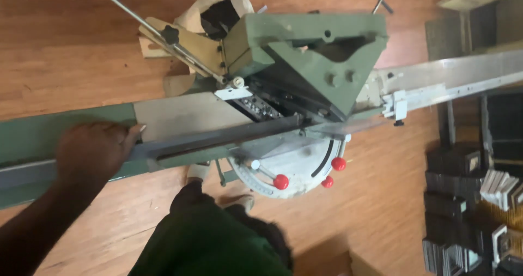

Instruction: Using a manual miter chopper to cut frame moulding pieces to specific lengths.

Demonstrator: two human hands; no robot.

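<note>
So the left hand (93,152) is lying palm-down over the near end of a long dark grey strip of moulding (218,138), fingers curled over its top edge and pressing it against the green metal fence rail (65,126) of the machine bed. It's a flat hold-down more than a pinch; the thumb side is blurred, so I can't tell whether it's wrapping underneath. The right hand isn't showing anywhere in this view.

The thing that matters here is which way the strip is lying. Its long axis is running from about 8 o'clock up toward 2 o'clock across the frame, tilting slightly upward to the right. From the hand, the rest of the strip is stretching off toward 3 o'clock, straight into the big green triangular cutting head (321,58) sitting mid-frame, and its far end is touching or slipping under the head; I can't tell which. Past the head, at 2 o'clock, a pale aluminium measuring rail (457,77) is carrying the same line onward.

Just below the head at 6 o'clock, a pale round angle plate with three red ball knobs (281,182) is sitting near the strip. Stacks of small dark picture frames (463,199) are piling up at 4 o'clock on the wooden floor (65,47), well apart.
</note>
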